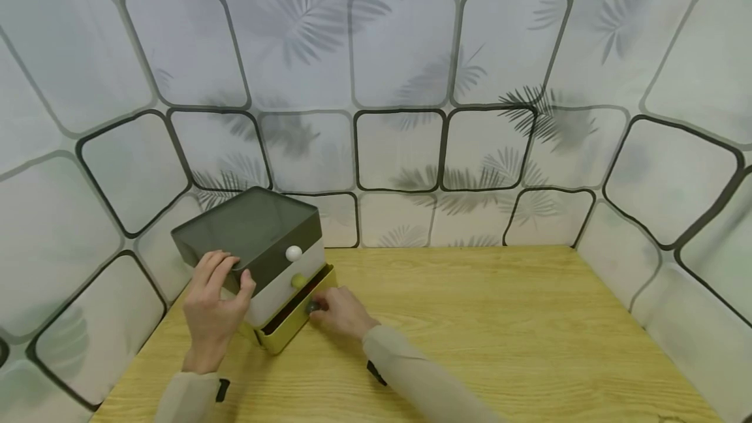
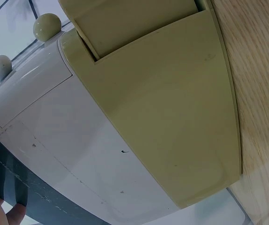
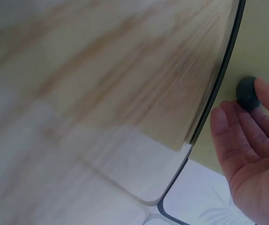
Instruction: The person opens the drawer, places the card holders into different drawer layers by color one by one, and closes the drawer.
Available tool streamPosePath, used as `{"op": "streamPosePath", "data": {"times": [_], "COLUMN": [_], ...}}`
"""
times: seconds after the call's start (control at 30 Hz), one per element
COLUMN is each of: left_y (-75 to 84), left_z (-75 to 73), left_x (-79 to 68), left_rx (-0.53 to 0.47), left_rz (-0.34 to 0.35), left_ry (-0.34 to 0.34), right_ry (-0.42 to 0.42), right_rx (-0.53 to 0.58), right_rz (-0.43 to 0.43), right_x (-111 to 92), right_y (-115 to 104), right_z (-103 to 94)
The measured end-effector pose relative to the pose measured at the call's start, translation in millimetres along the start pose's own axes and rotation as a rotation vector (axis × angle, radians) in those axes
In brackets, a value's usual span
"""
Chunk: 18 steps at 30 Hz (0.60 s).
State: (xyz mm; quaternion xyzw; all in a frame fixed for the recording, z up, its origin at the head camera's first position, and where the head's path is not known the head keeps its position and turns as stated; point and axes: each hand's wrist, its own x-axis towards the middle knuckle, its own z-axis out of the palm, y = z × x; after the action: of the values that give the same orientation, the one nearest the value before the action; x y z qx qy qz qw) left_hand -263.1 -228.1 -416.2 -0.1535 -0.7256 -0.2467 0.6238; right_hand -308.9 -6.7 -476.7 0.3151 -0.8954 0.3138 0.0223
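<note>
A small three-tier drawer box (image 1: 252,227) stands at the left of the table, dark grey on top, white in the middle, yellow-green at the bottom. Its bottom drawer (image 1: 288,331) is pulled partway out. My right hand (image 1: 343,312) pinches the dark round knob (image 3: 247,93) on that drawer's front between thumb and fingers. On the top tier's near corner rests my left hand (image 1: 214,302), fingers over the top and thumb by the front. Only its fingertips show beside the dark tier in the left wrist view. The drawer's inside is mostly in shadow.
A white knob (image 1: 294,253) sits on the top drawer and a yellow-green knob (image 1: 298,281) on the middle one; both these drawers are closed. The wood-grain table (image 1: 499,325) extends to the right. Patterned wall covering (image 1: 399,51) rises behind and at both sides.
</note>
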Motion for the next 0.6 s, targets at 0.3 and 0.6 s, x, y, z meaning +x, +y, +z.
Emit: {"op": "streamPosePath", "data": {"times": [0.3, 0.6], "left_y": [0.0, 0.4], "left_z": [0.8, 0.3], "left_x": [0.0, 0.1], "left_rx": [-0.006, -0.011], "left_rz": [-0.002, 0.001], "left_ry": [0.002, 0.009], "right_ry": [-0.011, -0.067], "right_rx": [-0.097, -0.108], "right_rz": [-0.016, -0.007], "right_x": [7.8, 7.3], "right_y": [-5.2, -7.0], "right_z": [4.0, 4.7]}}
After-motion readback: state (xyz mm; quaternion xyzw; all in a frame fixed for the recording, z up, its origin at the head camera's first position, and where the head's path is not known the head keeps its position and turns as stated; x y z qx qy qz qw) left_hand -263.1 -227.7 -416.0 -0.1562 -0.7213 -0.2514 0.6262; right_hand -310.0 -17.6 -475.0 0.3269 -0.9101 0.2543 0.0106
